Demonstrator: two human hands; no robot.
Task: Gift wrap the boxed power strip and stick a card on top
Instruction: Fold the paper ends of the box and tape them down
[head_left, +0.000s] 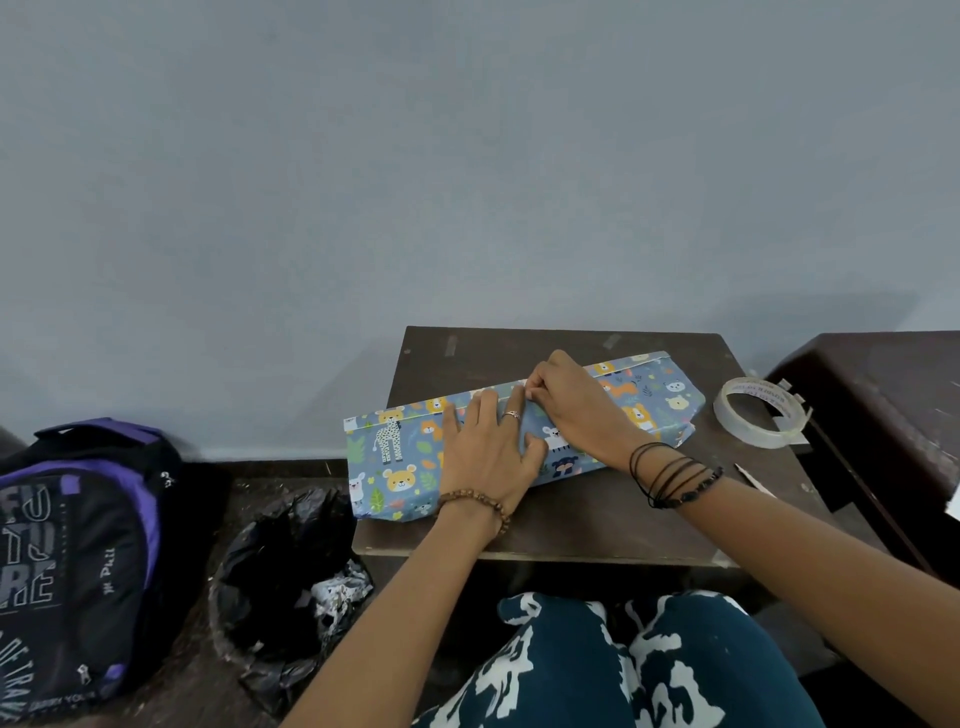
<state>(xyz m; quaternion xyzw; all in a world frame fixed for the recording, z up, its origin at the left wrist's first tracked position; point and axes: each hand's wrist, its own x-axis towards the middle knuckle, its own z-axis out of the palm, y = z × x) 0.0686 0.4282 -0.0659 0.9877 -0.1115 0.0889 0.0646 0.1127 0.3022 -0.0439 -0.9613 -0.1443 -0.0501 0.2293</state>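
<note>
A long box wrapped in blue animal-print paper lies across the small dark table, slanting from near left to far right. My left hand lies flat on the middle of the paper, fingers spread and pressing it down. My right hand sits just right of it, fingertips curled and pinching at the paper's seam along the top far edge; what is between the fingertips is too small to tell. The paper's ends stick out past the box on both sides. A roll of clear tape rests on the table's right edge.
A second dark table stands close on the right. On the floor at left are a black and purple backpack and a bin lined with a black bag. A small white strip lies on the table near my right wrist. A grey wall stands behind.
</note>
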